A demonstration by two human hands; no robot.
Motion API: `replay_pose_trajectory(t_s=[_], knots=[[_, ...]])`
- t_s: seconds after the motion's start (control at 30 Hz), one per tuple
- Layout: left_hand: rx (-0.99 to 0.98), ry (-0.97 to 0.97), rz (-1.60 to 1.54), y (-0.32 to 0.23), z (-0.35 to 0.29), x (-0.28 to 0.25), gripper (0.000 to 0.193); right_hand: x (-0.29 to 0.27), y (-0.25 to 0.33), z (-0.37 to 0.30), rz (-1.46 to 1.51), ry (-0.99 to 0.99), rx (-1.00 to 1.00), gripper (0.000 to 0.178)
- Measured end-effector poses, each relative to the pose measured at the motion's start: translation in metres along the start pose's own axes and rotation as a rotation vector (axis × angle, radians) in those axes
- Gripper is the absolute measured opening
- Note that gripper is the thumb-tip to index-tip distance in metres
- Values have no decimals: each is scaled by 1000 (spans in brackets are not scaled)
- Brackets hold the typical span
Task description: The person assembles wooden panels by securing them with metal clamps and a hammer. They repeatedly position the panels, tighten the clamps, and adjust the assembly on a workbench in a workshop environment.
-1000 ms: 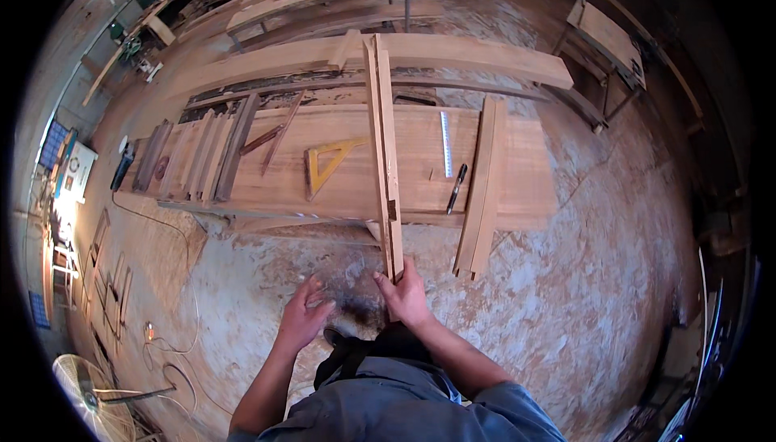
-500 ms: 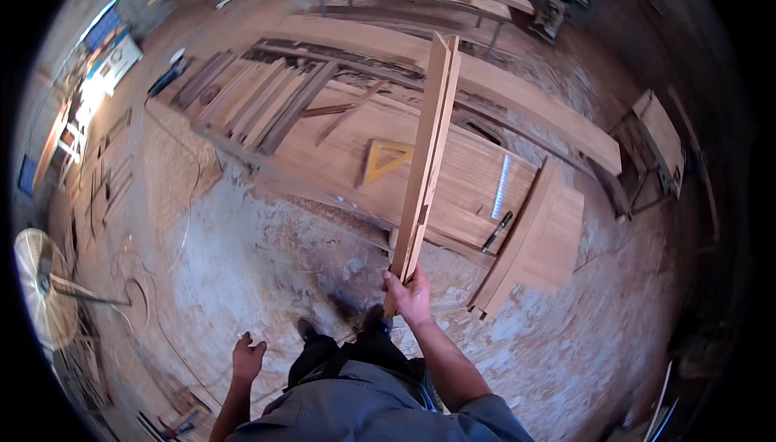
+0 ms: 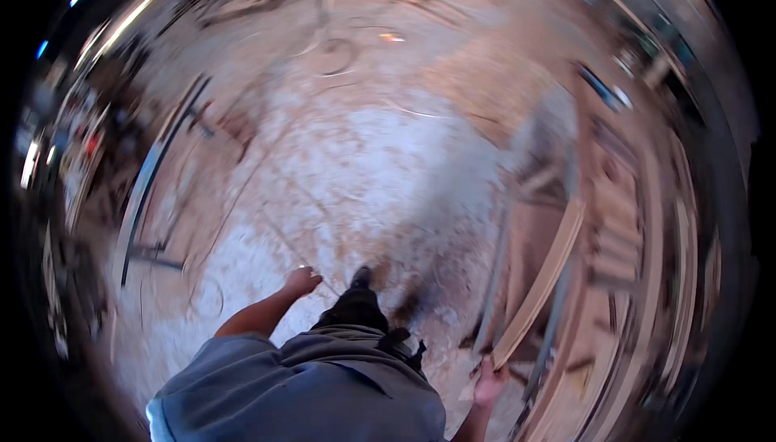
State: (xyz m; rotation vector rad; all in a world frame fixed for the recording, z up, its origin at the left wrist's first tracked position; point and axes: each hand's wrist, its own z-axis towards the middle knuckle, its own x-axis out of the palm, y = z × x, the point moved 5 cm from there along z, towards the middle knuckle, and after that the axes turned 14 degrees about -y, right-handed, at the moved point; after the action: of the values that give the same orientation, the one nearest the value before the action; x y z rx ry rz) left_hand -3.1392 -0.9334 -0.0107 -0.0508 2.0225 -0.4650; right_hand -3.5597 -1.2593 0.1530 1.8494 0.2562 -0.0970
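Observation:
A long, pale wooden rail (image 3: pixel 540 284) slants up and away from my right hand (image 3: pixel 487 384), whose fingers are wrapped round its near end. It passes beside the long edge of the workbench, and I cannot tell whether it touches it. My left hand (image 3: pixel 302 280) hangs over the floor, well apart from the rail. Motion blurs its fingers, so whether they are curled round anything does not show.
On the right runs the workbench (image 3: pixel 588 207), with wooden strips and boards on it. A dark metal frame (image 3: pixel 144 191) stands to the left. Sawdust (image 3: pixel 489 78) and a coiled cord (image 3: pixel 333 56) lie on the dusty floor (image 3: pixel 380 151) ahead.
My view has swung left, so the workbench is now on my right. The rail, upright before me earlier, now slants low at my right side, still in my right hand.

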Motion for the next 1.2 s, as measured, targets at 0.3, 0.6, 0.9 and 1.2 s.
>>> replay_pose_trajectory(t_s=[0.3, 0.6, 0.9, 1.2], knots=[[-420, -206, -297, 160, 78, -105, 49, 335, 106, -3, -729, 434, -452, 22], [-792, -377, -479, 255, 96, -137, 50, 652, 207, -32, -911, 704, -885, 38], [-1094, -336, -666, 248, 195, -188, 58, 911, 238, -21, -735, 835, -935, 36], [-1246, -606, -752, 257, 315, -292, 47, 1158, 276, -53, -789, 1033, -974, 38]])
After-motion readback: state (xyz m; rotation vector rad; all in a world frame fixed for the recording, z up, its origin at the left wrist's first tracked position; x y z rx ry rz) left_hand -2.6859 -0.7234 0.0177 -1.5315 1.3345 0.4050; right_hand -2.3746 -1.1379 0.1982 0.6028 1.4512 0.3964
